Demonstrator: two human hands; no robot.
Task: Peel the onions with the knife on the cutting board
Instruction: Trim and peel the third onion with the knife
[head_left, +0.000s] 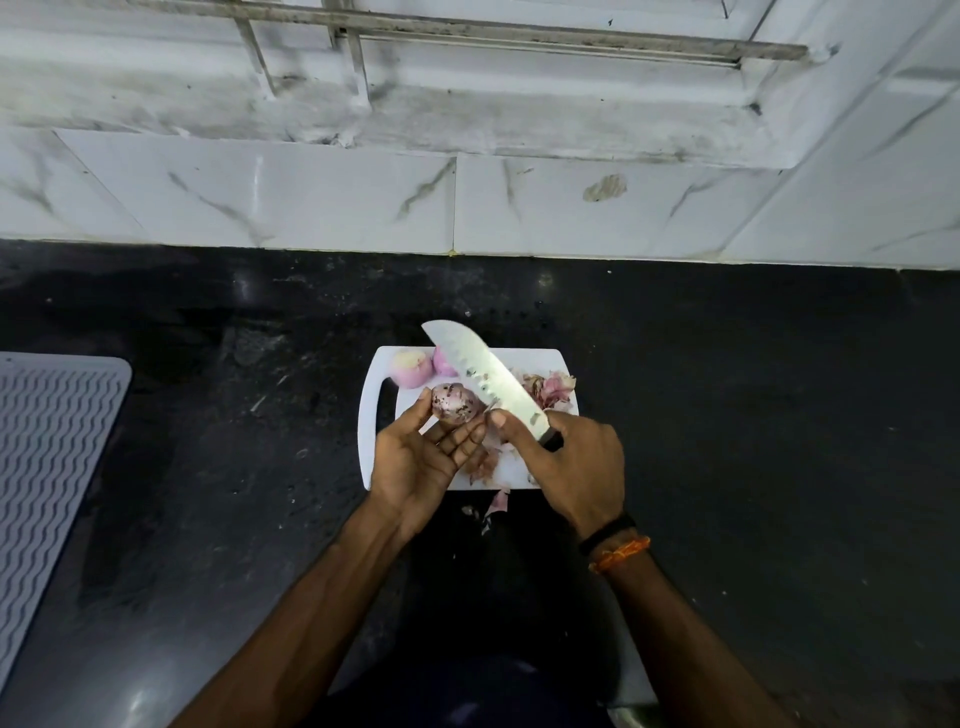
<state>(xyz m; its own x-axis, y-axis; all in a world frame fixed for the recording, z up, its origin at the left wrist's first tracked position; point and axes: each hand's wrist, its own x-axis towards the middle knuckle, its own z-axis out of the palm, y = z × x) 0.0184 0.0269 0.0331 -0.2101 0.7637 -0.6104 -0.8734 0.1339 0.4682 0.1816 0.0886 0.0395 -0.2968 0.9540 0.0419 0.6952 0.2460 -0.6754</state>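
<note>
A speckled onion (453, 406) is cradled in the left hand (421, 457) above the cutting board (376, 415), skin presented to the santoku knife (483, 376), on whose handle the right hand's (576, 462) grip is clamped.

Knife (480, 376) handle hidden in right hand (574, 462); blade covers second peeled onion (444, 362).

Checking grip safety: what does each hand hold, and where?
Left hand: speckled pink onion, cradled underneath. Right hand: broad steel knife, by its handle.

Cutting board (540, 358) lies mid-counter (753, 415). Two peeled onions (413, 368) at its far-left corner; peelings (550, 387) far-right (some spilled past near edge).
</note>
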